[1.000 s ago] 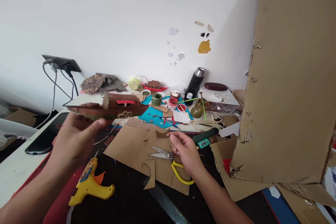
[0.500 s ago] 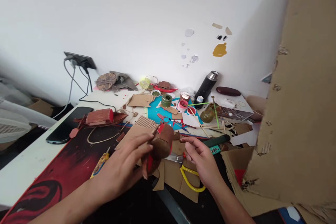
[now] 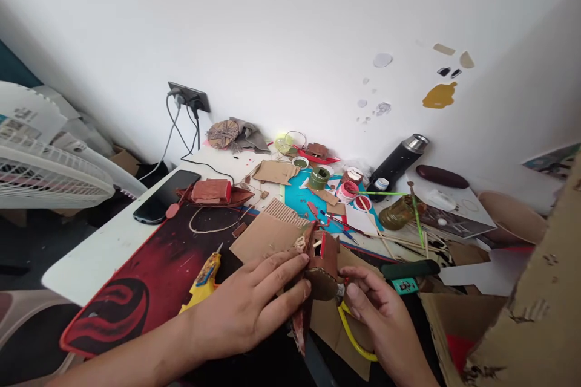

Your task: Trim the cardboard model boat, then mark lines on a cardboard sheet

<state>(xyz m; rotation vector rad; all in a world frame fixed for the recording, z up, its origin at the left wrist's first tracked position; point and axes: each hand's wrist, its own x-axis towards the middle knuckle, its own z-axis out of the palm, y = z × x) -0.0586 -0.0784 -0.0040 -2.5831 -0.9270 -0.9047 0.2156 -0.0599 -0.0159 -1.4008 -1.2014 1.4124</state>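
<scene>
My left hand has its fingers closed round the hull of a brown model boat, whose curved cabin with a red-edged opening faces up and right. One pointed end of the hull sticks out below my fingers. Just right of the cabin, my right hand is held with fingers curled and thumb near the forefinger; whether anything is between them is too small to tell. Under it lie scissors with a yellow handle. A similar brown boat rests at the left beside a black phone.
A yellow glue gun lies left of my hands. Behind are corrugated cardboard, paint jars, sticks, brushes and a black flask. A large cardboard piece stands at the right, a white fan at the left.
The view has turned left, so the scene sits further right. The boat has been turned in my left hand, its hull now more upright. My right hand is closer to the cabin.
</scene>
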